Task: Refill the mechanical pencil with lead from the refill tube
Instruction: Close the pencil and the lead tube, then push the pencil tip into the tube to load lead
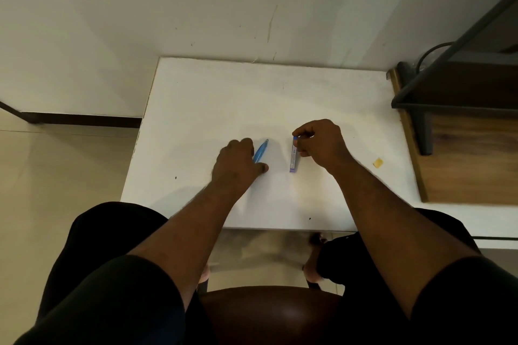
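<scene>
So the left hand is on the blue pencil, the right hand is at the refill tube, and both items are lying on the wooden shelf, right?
Not quite. The head view shows the left hand on the blue pencil and the right hand at the refill tube, but both items lie on the white table, not the wooden shelf beside it.

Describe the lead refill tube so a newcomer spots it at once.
On the white table, look under the right hand. The lead refill tube is the short purple case at its fingertips. The mechanical pencil by the left hand is longer, light blue and pointed.
</scene>
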